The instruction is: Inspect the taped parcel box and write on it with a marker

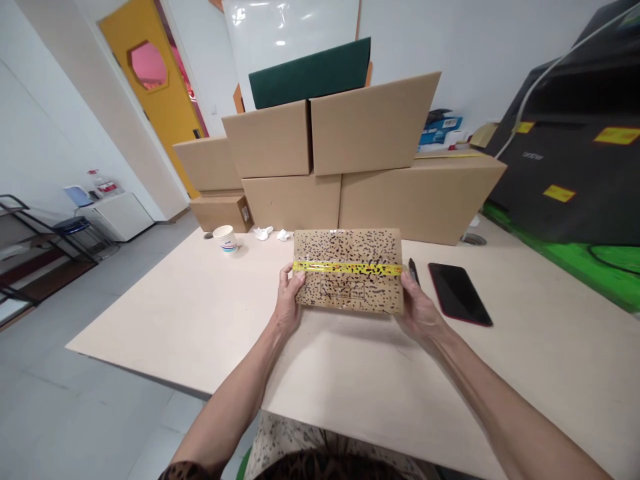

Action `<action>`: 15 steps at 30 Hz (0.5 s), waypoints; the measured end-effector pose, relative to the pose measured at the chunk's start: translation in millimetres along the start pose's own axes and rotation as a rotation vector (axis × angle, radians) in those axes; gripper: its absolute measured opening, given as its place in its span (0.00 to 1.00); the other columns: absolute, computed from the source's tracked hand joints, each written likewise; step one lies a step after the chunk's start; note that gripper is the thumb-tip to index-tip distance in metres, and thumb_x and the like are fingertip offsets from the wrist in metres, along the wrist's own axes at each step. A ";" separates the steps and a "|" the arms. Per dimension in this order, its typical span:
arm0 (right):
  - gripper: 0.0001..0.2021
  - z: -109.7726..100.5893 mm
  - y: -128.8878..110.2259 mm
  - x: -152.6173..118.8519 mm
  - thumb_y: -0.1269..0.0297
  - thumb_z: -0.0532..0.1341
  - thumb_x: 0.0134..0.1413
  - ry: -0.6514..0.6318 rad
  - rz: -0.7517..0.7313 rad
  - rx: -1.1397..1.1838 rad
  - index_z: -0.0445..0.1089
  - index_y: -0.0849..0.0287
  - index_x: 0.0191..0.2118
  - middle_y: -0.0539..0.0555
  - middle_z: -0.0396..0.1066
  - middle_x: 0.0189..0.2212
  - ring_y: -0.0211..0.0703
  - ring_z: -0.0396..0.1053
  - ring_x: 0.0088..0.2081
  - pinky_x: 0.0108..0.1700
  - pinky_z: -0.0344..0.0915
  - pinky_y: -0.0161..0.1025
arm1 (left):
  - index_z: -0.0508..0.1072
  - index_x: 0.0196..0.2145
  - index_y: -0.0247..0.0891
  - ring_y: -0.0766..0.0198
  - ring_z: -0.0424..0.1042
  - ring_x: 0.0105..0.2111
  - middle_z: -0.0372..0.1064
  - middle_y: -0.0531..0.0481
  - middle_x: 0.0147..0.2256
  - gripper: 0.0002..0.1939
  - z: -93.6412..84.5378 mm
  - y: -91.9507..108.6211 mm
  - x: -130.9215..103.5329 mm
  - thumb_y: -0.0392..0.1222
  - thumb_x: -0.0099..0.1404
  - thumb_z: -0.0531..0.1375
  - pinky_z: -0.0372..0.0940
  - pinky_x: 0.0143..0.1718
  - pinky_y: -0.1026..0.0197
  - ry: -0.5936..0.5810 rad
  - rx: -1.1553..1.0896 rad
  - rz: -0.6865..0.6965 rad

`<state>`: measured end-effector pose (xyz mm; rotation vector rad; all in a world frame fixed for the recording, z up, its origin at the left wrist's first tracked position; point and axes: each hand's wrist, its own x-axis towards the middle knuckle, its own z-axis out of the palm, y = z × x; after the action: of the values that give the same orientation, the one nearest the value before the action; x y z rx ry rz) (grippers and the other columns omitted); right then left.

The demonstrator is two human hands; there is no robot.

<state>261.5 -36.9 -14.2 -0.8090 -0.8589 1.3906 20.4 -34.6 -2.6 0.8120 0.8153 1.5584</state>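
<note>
1. Spotted box (349, 270), held just above the worktop (200, 320) in front of the stacked cartons (350, 160).
2. Left hand (289, 300): fingers pressed around the box's left edge, thumb on its face.
3. Right hand (419, 308): fingers curled behind the right edge, gripping it.
4. Yellow tape (347, 268) crosses the box; its print and the outlined label below are too small to read.
5. Right of the box: black pen (413, 270), then dark phone (459, 293). Left of it: paper cup (225, 238), logo illegible.
6. Step, as judged: the taped box is being inspected or turned; any further turn needs an even two-handed grip.
</note>
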 end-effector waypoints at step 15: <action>0.22 -13.1 -7.6 5.5 0.55 0.72 0.45 0.016 0.078 -0.010 0.73 0.47 0.48 0.51 0.82 0.47 0.59 0.77 0.56 0.56 0.75 0.55 | 0.62 0.65 0.44 0.42 0.74 0.58 0.77 0.42 0.54 0.48 0.7 8.6 -3.4 0.53 0.51 0.76 0.66 0.61 0.41 -0.112 -0.074 -0.152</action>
<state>276.6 -31.3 -13.7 -0.8681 -0.8296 1.4473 17.0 -39.0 4.9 0.7587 0.7171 1.3884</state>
